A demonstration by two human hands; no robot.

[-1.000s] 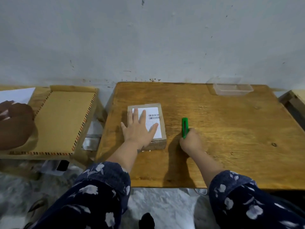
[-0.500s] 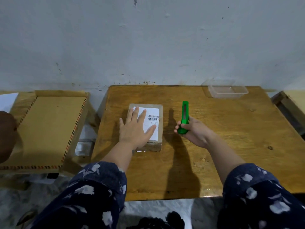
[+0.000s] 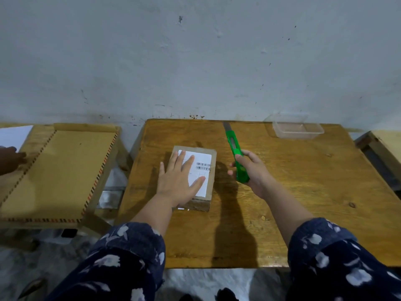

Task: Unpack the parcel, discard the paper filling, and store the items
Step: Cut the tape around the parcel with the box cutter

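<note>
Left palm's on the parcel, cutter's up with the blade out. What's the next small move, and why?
Probably lower the green utility knife to the parcel and slit its seal. The box looks unopened, the left hand pins it flat, and the right hand holds the blade extended above the table.

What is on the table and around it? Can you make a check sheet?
Surface: wooden table, bare wood showing.
Job's things: sealed parcel lying flat, white label on top; green cutter, blade out.
Clutter: clear plastic tub at the far right corner.
Grippers: left hand flat on the parcel; right hand grips the cutter above the table.
Cables: nothing seen.
Surroundings: grey wall; side table left, another person's hand on it.
</note>
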